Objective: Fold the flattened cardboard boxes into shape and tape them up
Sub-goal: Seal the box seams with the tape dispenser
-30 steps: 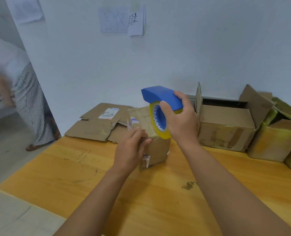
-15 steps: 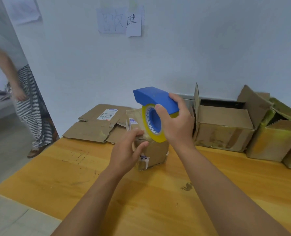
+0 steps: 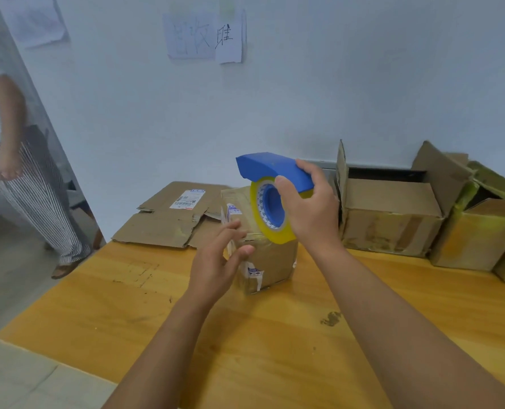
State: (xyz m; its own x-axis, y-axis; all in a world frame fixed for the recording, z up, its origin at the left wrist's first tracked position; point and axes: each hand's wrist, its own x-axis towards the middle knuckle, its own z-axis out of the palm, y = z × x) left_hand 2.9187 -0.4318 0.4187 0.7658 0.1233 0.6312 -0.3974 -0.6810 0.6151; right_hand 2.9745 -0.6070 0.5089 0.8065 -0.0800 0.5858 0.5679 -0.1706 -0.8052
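Note:
A small folded cardboard box [image 3: 275,261] with old labels and tape stands on the wooden table [image 3: 245,335]. My right hand [image 3: 313,214] grips a blue tape dispenser [image 3: 272,169] with a yellow tape roll [image 3: 270,215], held over the box's top near edge. My left hand [image 3: 219,261] is at the box's left front side, fingers straight and spread, fingertips touching its upper edge. Flattened cardboard boxes [image 3: 168,219] lie at the table's far left corner.
An open cardboard box [image 3: 390,219] and yellow-taped boxes [image 3: 478,234] stand against the wall at the right. A person in striped trousers [image 3: 36,190] stands on the floor at the left. Paper notes [image 3: 207,36] hang on the wall.
My left hand let go of its pinch at the box's top edge and opened, fingers now spread. The dispenser stays over the box. The person at the left straightened up.

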